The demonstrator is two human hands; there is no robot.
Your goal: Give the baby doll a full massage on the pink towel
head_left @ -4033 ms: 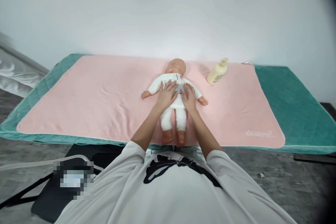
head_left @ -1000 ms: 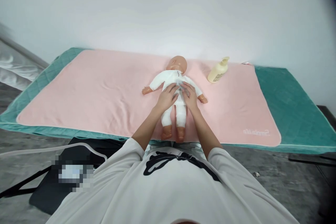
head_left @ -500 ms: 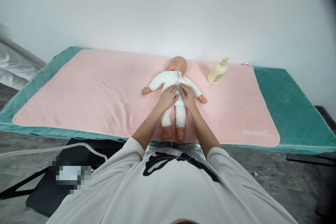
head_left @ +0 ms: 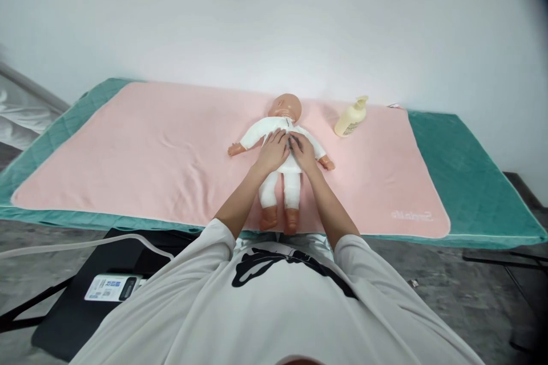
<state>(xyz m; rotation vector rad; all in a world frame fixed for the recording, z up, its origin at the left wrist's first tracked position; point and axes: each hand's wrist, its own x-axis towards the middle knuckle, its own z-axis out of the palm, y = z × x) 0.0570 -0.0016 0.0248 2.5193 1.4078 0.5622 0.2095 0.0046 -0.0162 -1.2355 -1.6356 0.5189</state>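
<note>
The doll point(head_left: 291, 166) is lying on the pink blanket point(head_left: 154, 142), its head pointing away from the person. The left hand point(head_left: 273, 153) is resting on its torso, grip spreading loosely. The right hand point(head_left: 303, 153) is touching beside it, fingers curling; whether they are pinching anything, I cannot tell.

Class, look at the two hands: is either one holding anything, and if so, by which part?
The left hand lies open on the torso of the doll, holding nothing. Whether the right hand's bent fingers pinch its clothing cannot be told.
</note>
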